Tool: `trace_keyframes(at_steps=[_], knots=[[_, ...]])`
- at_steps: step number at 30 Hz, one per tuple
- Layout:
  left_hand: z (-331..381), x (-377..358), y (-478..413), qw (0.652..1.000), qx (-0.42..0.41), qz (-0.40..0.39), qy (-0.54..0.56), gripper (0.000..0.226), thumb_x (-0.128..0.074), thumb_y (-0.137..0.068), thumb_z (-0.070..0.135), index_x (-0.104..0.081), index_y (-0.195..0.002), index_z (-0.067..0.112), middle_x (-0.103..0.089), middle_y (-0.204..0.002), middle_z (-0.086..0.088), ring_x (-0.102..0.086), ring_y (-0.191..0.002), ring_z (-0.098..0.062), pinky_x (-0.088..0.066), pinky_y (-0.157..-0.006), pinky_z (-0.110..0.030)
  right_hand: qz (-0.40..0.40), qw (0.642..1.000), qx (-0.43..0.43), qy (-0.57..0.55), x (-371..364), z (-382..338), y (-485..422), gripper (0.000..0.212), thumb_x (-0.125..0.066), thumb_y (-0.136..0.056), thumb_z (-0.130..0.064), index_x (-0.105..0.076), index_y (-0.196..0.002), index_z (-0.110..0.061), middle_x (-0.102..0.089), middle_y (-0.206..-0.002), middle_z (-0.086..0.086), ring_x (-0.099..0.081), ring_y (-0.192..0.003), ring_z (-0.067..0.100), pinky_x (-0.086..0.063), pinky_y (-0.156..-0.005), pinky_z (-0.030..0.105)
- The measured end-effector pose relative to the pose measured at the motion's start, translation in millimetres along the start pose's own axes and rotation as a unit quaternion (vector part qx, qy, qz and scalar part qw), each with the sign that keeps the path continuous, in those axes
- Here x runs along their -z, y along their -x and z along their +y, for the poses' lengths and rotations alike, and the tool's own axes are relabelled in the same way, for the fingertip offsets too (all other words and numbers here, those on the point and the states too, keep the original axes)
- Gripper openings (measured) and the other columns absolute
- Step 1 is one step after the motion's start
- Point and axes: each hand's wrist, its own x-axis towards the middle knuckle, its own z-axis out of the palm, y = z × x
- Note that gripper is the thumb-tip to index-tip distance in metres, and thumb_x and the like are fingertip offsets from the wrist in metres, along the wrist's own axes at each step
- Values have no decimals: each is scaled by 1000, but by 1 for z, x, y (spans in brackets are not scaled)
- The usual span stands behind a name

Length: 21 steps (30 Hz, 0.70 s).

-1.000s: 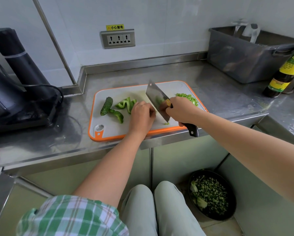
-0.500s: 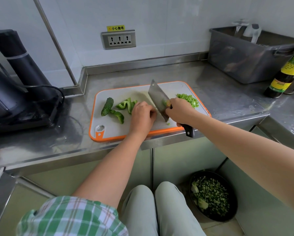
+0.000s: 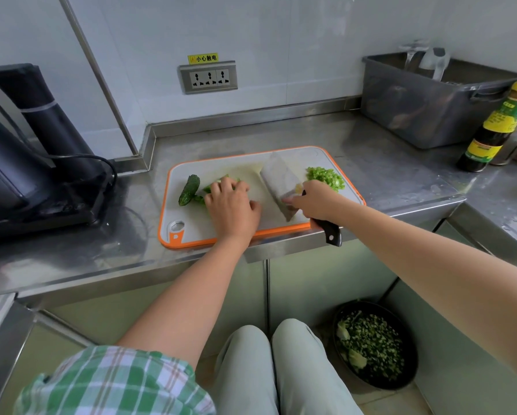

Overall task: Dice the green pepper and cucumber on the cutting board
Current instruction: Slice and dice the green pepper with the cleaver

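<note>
A white cutting board (image 3: 236, 229) with an orange rim lies on the steel counter. A dark green cucumber piece (image 3: 189, 189) sits at its left. My left hand (image 3: 231, 206) lies over the green pepper strips (image 3: 212, 187) beside the cucumber, fingers curled onto them; most strips are hidden under it. My right hand (image 3: 317, 202) grips the cleaver (image 3: 278, 182) by its black handle, the blade tilted over the middle of the board. A pile of diced green pepper (image 3: 326, 178) sits at the board's far right corner.
A black appliance (image 3: 32, 175) with a cord stands at the left. A grey plastic tub (image 3: 424, 109) and a dark sauce bottle (image 3: 493, 130) stand at the right. On the floor below sits a black bowl (image 3: 374, 345) of chopped greens. My knees (image 3: 275, 366) are under the counter edge.
My left hand moved left from beside the blade onto the pepper strips. My right hand with the cleaver shifted right, and the blade now leans flatter.
</note>
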Motion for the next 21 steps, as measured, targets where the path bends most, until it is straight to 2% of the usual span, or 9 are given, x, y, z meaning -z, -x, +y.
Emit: trace_keyframes(at_steps=[3, 7, 10, 12, 14, 19, 21], knots=[[-1, 3, 0, 999, -7, -34, 6, 31, -61, -75, 18, -68, -106, 19, -59, -111, -5, -45, -108, -30, -37, -82, -38, 34, 999, -41, -13, 21, 16, -3, 15, -43, -88, -5, -42, -73, -5, -52, -59, 8, -52, -37, 21, -37, -38, 21], [-5, 1, -2, 997, -22, -46, 56, 33, -57, -79, 2, -69, -108, 10, -60, -111, -10, -44, -111, -30, -39, -91, -33, 56, 997, -45, -32, 31, 24, -5, 17, -41, -88, -4, -37, -73, -10, -50, -60, 8, -54, -39, 22, -38, -40, 21], [-7, 0, -4, 996, -14, -36, 75, 36, -54, -80, -6, -69, -110, 8, -62, -111, -13, -45, -112, -31, -36, -95, -31, 2, 998, 0, -65, 22, 15, -2, 10, -48, -89, -9, -44, -81, -6, -49, -57, 8, -47, -29, 17, -37, -37, 20], [-6, 0, -4, 996, -16, -34, 80, 35, -55, -80, -7, -70, -109, 7, -63, -110, -14, -46, -111, -31, -35, -95, -31, -42, 997, 19, -56, 17, 10, 1, 17, -55, -91, -18, -47, -85, -4, -49, -59, 8, -46, -35, 19, -38, -40, 22], [-5, -1, -3, 996, -22, -33, 81, 36, -55, -80, -8, -70, -109, 7, -63, -109, -15, -47, -110, -31, -35, -94, -32, -55, 998, 16, -40, 18, 12, 4, 23, -59, -91, -23, -49, -84, -3, -50, -60, 9, -46, -41, 21, -38, -42, 23], [-1, 2, -1, 997, -39, -31, 65, 36, -55, -80, -7, -71, -107, 10, -63, -106, -12, -47, -107, -31, -37, -94, -35, 19, 999, -19, -21, 35, 37, 2, 6, -46, -90, -8, -44, -87, -4, -52, -58, 7, -49, -39, 22, -38, -40, 23], [-2, 4, -2, 998, -44, -20, 46, 35, -58, -78, -5, -73, -105, 11, -63, -103, -11, -48, -103, -31, -41, -90, -38, 32, 999, -11, -29, 40, 41, 6, 6, -46, -90, -8, -42, -86, -4, -51, -58, 6, -48, -39, 22, -38, -41, 23]])
